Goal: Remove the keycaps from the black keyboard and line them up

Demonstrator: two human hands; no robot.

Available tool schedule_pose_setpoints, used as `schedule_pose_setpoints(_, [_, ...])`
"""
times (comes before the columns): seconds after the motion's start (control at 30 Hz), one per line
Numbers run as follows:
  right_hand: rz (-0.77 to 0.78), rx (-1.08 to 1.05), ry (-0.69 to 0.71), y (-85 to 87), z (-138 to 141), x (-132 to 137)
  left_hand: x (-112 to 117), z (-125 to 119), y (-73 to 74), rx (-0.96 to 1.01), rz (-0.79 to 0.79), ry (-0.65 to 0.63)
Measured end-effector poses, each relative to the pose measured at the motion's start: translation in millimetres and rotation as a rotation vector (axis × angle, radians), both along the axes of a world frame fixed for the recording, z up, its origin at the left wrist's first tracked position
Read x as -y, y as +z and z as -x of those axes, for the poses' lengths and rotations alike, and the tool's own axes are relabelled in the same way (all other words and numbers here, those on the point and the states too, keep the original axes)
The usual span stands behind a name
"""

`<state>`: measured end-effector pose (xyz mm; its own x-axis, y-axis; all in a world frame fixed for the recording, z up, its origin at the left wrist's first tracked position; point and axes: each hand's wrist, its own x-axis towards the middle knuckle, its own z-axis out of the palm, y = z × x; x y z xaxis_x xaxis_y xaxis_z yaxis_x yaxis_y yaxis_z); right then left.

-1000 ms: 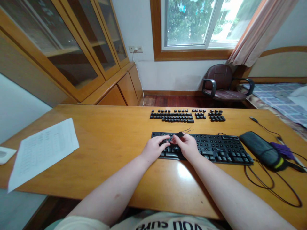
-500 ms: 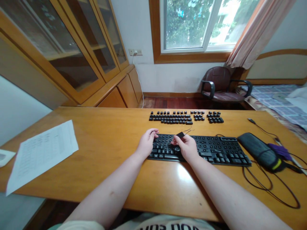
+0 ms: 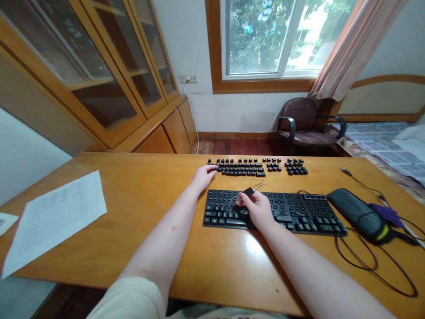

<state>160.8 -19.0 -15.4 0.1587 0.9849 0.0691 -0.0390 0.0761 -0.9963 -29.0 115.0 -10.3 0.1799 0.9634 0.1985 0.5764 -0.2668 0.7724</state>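
Holding a small black-handled tool point(image 3: 248, 192) with thin protruding wires, pinched tight in the right grip point(image 3: 260, 208) over the long black plastic keyboard point(image 3: 300, 206) on the glossy yellow-brown wooden desk point(image 3: 139, 199). Resting the half-curled left grip point(image 3: 202, 178) at the left end of small black loose plastic keycaps point(image 3: 242, 169) beyond; cannot tell if pinching any.

On the tabletop point(image 3: 139, 199), between eight and nine o'clock, printed sheets point(image 3: 63, 217), with a white object point(image 3: 5, 221) beside them. At ten, a glass-doored cabinet point(image 3: 133, 104); at eleven, a wall socket point(image 3: 193, 79); at one, a window point(image 3: 255, 40) onto greenery; at two, a pink curtain point(image 3: 352, 53). Between two and three, a maroon armchair point(image 3: 299, 114); at three, a bed point(image 3: 375, 137); towards four, a dark pouch point(image 3: 353, 212) near a purple item point(image 3: 387, 212).
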Motion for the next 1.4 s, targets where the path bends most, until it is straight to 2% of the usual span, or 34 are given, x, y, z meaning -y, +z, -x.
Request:
schedule_pose_setpoints(0.2, [0.007,0.015,-0.008,0.1,-0.1,-0.1,-3.5,6.6,-11.8,-0.194,-0.069,-0.110])
schedule_pose_setpoints(0.43, [0.011,0.011,-0.008,-2.0,-0.9,0.5,-8.4,2.9,-22.2,-0.318,-0.133,-0.095])
schedule_pose_setpoints(0.63, [0.006,0.026,-0.003,-3.3,-1.8,0.7,-7.4,2.4,-12.8,-0.334,-0.253,-0.157])
schedule_pose_setpoints(0.77, [0.011,0.034,-0.003,-3.4,-1.5,0.6,-8.6,-8.2,1.0,-0.422,-0.290,-0.066])
schedule_pose_setpoints(0.87, [0.012,0.039,-0.007,-2.7,-1.1,0.6,-9.0,-18.3,7.2,-0.541,-0.339,-0.048])
schedule_pose_setpoints(1.03, [0.009,0.033,-0.029,-0.3,0.1,0.9,-7.6,-23.2,3.0,-0.642,-0.383,-0.082])
schedule_pose_setpoints(1.4, [0.001,0.064,-0.027,3.5,-0.5,2.2,-9.0,-25.6,-5.5,-0.713,-0.333,-0.093])
